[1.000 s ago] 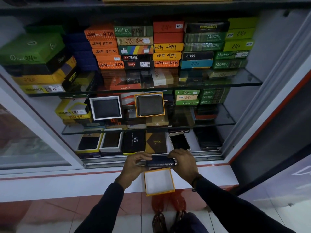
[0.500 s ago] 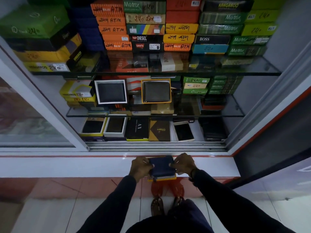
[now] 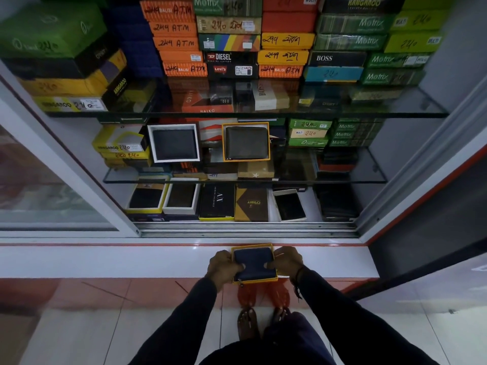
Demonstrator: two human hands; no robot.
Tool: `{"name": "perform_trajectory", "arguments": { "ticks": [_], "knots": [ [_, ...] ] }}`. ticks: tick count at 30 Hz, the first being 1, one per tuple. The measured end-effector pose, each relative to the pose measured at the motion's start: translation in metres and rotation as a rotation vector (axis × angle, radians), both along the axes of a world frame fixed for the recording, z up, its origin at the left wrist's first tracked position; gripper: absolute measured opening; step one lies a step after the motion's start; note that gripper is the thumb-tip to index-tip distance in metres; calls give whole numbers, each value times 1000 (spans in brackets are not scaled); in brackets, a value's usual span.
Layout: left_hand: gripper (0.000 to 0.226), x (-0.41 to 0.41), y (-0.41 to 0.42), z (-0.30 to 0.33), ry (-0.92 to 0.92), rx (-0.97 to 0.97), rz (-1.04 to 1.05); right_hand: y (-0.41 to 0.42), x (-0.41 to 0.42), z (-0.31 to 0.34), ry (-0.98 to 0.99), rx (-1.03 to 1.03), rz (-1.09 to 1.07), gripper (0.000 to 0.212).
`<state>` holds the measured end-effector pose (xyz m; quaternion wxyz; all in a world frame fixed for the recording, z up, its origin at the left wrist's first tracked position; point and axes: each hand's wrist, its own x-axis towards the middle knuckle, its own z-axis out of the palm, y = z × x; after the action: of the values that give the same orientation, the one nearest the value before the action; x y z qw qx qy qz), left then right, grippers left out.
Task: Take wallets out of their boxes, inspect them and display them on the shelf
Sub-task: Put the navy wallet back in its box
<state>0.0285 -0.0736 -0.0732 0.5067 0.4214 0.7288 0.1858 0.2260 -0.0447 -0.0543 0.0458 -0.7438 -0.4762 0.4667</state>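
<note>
Left hand (image 3: pixel 224 268) and right hand (image 3: pixel 287 262) curl inward, thumbs pressing down.

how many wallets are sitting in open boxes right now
5: two propped on the middle glass shelf, two at bottom left, one held at the ledge. Others may be hidden.

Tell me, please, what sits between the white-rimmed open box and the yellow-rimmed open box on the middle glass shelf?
In the head view, an orange-and-white box fills the gap between the white-rimmed box and the yellow-rimmed box, set behind them.
</note>
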Motion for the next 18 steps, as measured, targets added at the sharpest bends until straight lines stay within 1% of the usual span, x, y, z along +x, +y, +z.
{"name": "perform_trajectory", "arguments": {
  "ticks": [2, 5, 6, 8, 9, 11, 15, 18],
  "knots": [
    [37, -2, -2, 1, -34, 16, -47, -4, 2, -3, 13, -4, -21, 48],
    [44, -4, -4, 4, -89, 68, -50, -11, 7, -18, 80, 17, -100, 43],
    [47, -5, -4, 5, -125, 81, -24, -12, 9, -23, 117, 31, -109, 47],
    [55, -9, -4, 8, -193, 76, 23, -10, 14, -35, 202, 37, -134, 64],
    [58, -11, -4, 8, -221, 63, 29, -9, 15, -36, 256, 19, -160, 68],
    [60, -13, -5, 8, -287, 45, 29, -11, 14, -14, 348, -9, -253, 62],
    [56, -13, -4, 18, -311, 126, -15, -7, 19, 15, 509, -40, -289, 51],
    [53, -11, 5, 34, -331, 213, -45, -2, 22, 36, 586, 36, -320, 47]
  ]
}}
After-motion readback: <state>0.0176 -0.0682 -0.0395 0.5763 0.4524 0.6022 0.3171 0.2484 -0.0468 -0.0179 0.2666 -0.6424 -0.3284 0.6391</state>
